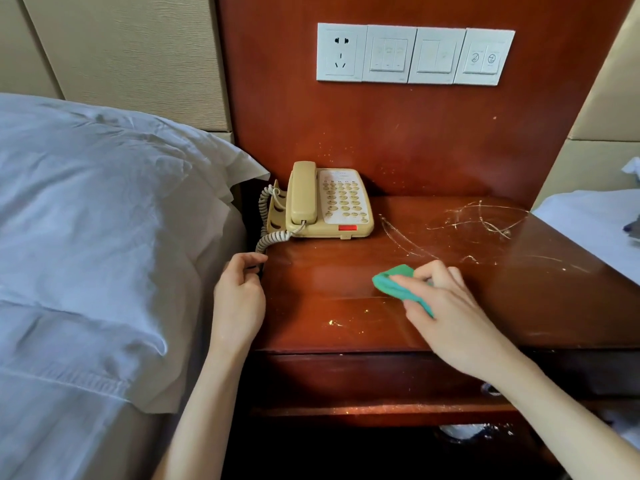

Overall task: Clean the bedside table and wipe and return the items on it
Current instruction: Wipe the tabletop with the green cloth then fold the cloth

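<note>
Head view, bedside table [519, 306], dark red wood. Landmark for all positions: the telephone [329, 202].

Telephone sits at the back left of the tabletop, handset on its cradle, coiled cord [268, 233] running off its left side and down over the table's left edge.

Right hand [446, 299]: in front of the telephone and to its right, fingers curled down over a green cloth [398, 280], pressing it to the tabletop. Cloth bunched, mostly hidden under the fingers.

Left hand [239, 292]: in front of the telephone and left of it, at the table's left edge below the cord. Fingers loosely curled; something thin and dark lies at the fingertips, possibly the cord's lower run. Whether the hand actually holds it cannot be told.

Surface: pale scratch-like marks to the right of the telephone, well apart from it; yellowish specks in front of the telephone near the table's front edge. Pillow [104, 202] to the telephone's left; switch panel [415, 55] on the wall board above it.

Judgement: wiping the top is under way; telephone not yet lifted or wiped.

Risks:
- Cloth strokes toward the back left could nudge the telephone or knock the handset off.
- If the left hand pulls the cord, the telephone may drag toward the edge.
- Specks may be swept onto the bedding.
- Area beneath the telephone stays dirty unless it is moved.
</note>
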Tool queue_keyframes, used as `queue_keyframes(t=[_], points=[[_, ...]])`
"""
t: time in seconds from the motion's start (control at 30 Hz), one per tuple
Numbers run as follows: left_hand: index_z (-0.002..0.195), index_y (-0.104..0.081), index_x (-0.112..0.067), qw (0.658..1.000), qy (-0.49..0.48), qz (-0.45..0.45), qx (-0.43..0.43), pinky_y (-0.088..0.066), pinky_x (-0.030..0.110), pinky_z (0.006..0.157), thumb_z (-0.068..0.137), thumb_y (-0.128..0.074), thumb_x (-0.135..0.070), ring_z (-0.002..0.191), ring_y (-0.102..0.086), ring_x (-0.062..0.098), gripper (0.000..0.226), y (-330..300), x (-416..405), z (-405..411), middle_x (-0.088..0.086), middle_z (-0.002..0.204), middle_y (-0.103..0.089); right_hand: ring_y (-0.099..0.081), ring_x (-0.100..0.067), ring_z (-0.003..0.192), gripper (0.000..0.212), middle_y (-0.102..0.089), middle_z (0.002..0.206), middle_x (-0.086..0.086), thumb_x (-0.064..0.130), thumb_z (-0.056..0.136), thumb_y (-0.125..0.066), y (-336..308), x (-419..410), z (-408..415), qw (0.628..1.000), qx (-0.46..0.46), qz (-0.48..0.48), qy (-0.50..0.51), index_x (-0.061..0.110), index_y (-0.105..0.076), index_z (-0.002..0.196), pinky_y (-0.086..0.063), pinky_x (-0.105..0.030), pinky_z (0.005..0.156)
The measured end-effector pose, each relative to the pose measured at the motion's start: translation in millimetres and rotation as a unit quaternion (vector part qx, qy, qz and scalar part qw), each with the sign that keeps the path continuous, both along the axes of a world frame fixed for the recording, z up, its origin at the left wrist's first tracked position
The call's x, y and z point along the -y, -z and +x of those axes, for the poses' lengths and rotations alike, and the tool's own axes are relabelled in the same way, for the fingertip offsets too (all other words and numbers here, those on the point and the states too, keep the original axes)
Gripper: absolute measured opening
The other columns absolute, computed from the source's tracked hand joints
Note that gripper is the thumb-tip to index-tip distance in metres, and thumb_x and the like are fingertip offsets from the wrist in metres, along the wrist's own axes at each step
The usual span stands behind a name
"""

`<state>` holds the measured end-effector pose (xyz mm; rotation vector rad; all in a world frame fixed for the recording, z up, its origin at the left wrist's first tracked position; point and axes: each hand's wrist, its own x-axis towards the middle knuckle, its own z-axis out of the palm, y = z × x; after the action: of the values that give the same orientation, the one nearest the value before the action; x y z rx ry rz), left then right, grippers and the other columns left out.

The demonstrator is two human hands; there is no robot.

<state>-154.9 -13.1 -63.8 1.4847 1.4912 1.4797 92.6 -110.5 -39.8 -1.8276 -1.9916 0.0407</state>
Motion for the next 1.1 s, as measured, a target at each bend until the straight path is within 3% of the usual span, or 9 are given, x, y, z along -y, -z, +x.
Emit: queue_keyframes(t=[0.1,0.2,0.6,0.77,0.97,1.1], points=[[0.099,-0.063,-0.016,1.000,-0.004,0.001,0.013,-0.035,0.000,0.046,0.094,-0.036,0.002,0.049,-0.049,-0.017,0.033,1,0,0,-0.007,0.092,-0.062,-0.032,-0.008,0.125,0.048,-0.028,0.142,0.015,0.025,0.100,-0.042,-4,-6,6,0.998,-0.013,-0.046,0.030,0.034,-0.033,0.146,-0.035,-0.026,0.104],[0.095,-0.063,-0.017,1.000,-0.011,0.003,0.021,-0.035,0.000,0.046,0.093,-0.037,0.002,0.048,-0.049,-0.016,0.033,-1,2,0,-0.011,0.083,-0.061,-0.026,-0.011,0.139,0.047,-0.017,0.156,0.019,0.026,0.102,-0.036,-12,-23,2,0.994,-0.033,-0.102,0.002,0.034,-0.027,0.148,-0.022,-0.031,0.113],[0.094,-0.065,-0.014,0.998,-0.034,-0.001,0.060,-0.034,0.003,0.045,0.091,-0.038,0.002,0.047,-0.048,-0.014,0.032,-3,6,1,-0.008,0.068,-0.054,-0.011,-0.008,0.145,0.047,-0.014,0.158,0.014,0.026,0.103,-0.034,-21,-94,-68,0.973,-0.007,-0.148,-0.178,0.031,-0.026,0.149,-0.007,-0.035,0.119],[0.095,-0.065,-0.015,0.994,-0.050,0.012,0.095,-0.028,0.011,0.037,0.090,-0.039,0.000,0.037,-0.039,0.000,0.031,-6,7,0,-0.001,0.059,-0.048,-0.003,-0.001,0.145,0.047,-0.013,0.158,0.018,0.033,0.103,-0.033,-16,-87,-84,0.965,0.002,-0.148,-0.216,0.037,-0.025,0.148,-0.007,-0.038,0.116],[0.094,-0.065,-0.018,0.989,-0.063,0.009,0.134,-0.034,0.026,0.055,0.090,-0.040,-0.003,0.055,-0.041,0.009,0.029,-6,8,-2,-0.003,0.066,-0.049,-0.008,0.006,0.142,0.043,-0.020,0.155,0.020,0.040,0.101,-0.038,-18,-61,-83,0.946,-0.021,-0.159,-0.281,0.035,-0.036,0.144,-0.012,-0.035,0.120],[0.092,-0.065,-0.019,0.989,-0.051,0.013,0.136,-0.036,0.021,0.055,0.091,-0.040,-0.004,0.056,-0.043,0.005,0.030,-5,8,-3,-0.004,0.070,-0.051,-0.020,-0.001,0.142,0.042,-0.032,0.153,0.013,0.040,0.100,-0.040,-18,-41,-76,0.934,-0.018,-0.162,-0.318,0.032,-0.042,0.141,-0.017,-0.027,0.117]])
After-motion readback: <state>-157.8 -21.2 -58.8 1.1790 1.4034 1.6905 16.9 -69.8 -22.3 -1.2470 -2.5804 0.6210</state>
